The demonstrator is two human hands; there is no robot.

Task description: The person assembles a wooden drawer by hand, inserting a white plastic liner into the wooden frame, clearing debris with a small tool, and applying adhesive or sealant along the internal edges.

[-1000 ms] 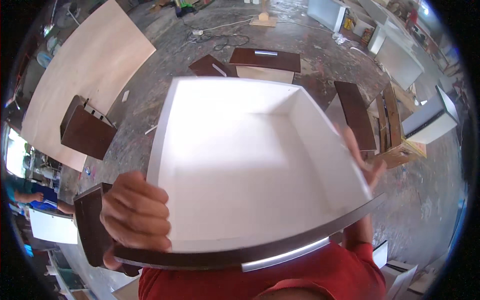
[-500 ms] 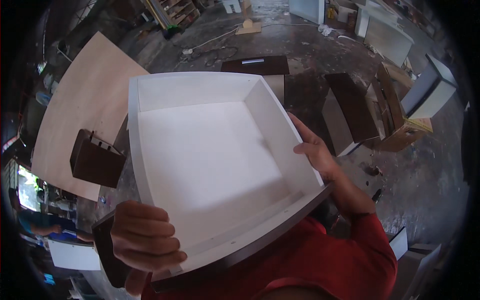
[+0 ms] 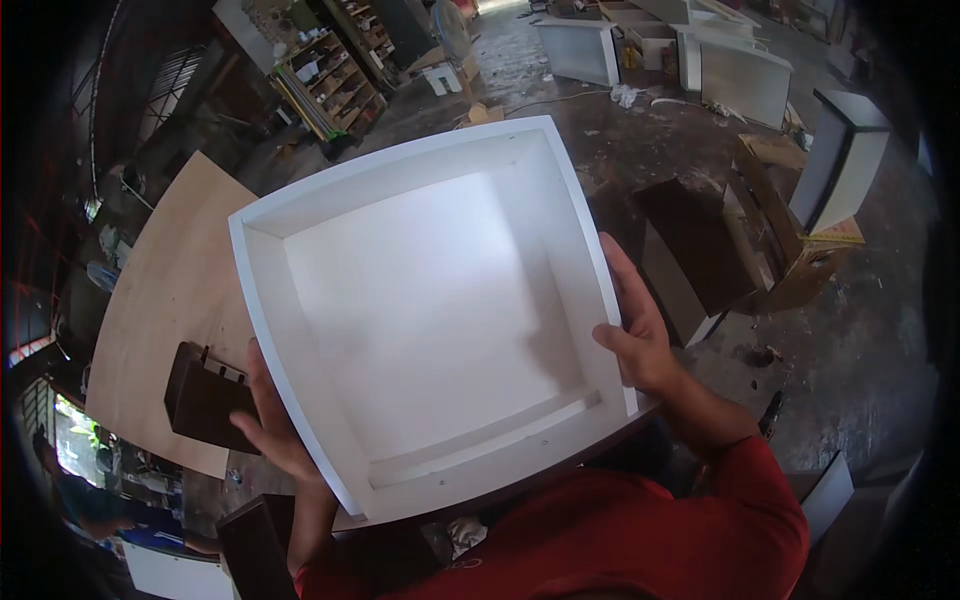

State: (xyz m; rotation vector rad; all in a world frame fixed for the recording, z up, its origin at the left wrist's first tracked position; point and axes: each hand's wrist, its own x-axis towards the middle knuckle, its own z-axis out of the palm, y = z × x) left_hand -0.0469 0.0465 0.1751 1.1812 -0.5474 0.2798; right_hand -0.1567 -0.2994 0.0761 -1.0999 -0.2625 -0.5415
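Above the grimy floor (image 3: 850, 345), a white drawer box (image 3: 410, 310) was held up, open side uppermost, slightly askew, close before the red shirt (image 3: 620, 530). It looked stiff and fairly light, its smooth faces perhaps slippery, its corners liable to chip. The side walls (image 3: 560, 270) seemed the soundest hold: the right hand's (image 3: 640, 335) grip closed on one, thumb over the edge; the left hand's (image 3: 277, 425) grip spread loosely along the other, fingers unclenched.
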